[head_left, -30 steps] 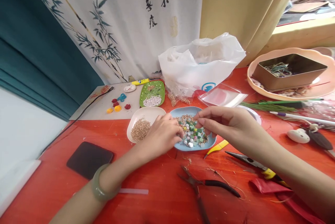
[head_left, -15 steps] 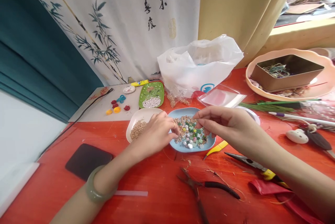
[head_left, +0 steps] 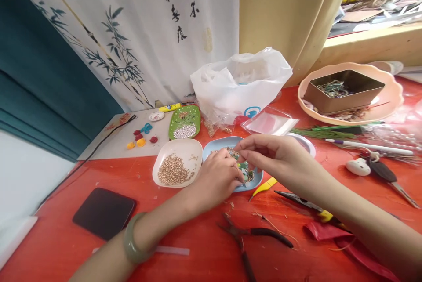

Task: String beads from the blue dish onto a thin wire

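My left hand [head_left: 217, 172] reaches over the blue tray [head_left: 211, 145], fingers curled down among its beads, their tips mostly hidden. Gold, green and white beads [head_left: 245, 170] show in the tray between my hands. At the tray's right side, my right hand [head_left: 263, 152] pinches thumb and forefinger together; what looks like a thin wire is in that pinch, though it is barely visible. Just left of the blue tray stands a cream dish [head_left: 194, 146] of small gold beads [head_left: 173, 170]. A green bangle [head_left: 130, 238] circles my left wrist.
Black-handled pliers [head_left: 242, 233], yellow tweezers [head_left: 263, 187] and long-nose pliers [head_left: 296, 200] lie nearby on the red table. A green tray [head_left: 198, 119] and a white plastic bag [head_left: 224, 84] stand behind. A black phone-like slab [head_left: 103, 212] lies left, a peach basin [head_left: 394, 93] right.
My left hand has moved right, from the blue tray's left edge to over its beads, uncovering the cream dish. My right hand keeps its pinch. The whole view has shifted slightly.
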{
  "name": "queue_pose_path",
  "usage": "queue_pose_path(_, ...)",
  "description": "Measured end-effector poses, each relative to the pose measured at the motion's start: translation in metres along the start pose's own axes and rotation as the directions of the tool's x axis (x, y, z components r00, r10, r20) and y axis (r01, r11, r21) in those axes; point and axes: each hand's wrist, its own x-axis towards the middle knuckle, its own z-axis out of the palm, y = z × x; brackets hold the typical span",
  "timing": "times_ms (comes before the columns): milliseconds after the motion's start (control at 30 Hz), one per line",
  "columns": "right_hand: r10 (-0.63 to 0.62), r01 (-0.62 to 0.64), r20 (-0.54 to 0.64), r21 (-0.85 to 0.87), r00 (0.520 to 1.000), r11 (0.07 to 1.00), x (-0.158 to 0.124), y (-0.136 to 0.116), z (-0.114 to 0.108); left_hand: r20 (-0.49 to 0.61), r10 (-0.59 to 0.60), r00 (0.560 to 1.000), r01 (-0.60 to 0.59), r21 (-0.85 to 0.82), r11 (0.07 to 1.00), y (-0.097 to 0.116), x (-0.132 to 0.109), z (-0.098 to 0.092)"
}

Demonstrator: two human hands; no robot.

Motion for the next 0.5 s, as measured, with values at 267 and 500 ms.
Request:
queue_pose_path(267, -0.002, 0.001, 0.01, 0.029, 1.0, 1.0, 0.0, -0.001, 0.0, -0.006, -0.018, 1.0, 0.018, 0.035, 0.999, -0.001, -0.001, 0.001)
queue_pose_path(500, 0.004, -0.005, 0.022, 0.031, 1.0, 0.999, 0.0, -0.003, -0.001, -0.088, -0.278, 0.957, 0.208, -0.461, 0.863, -0.014, -0.004, -0.012)
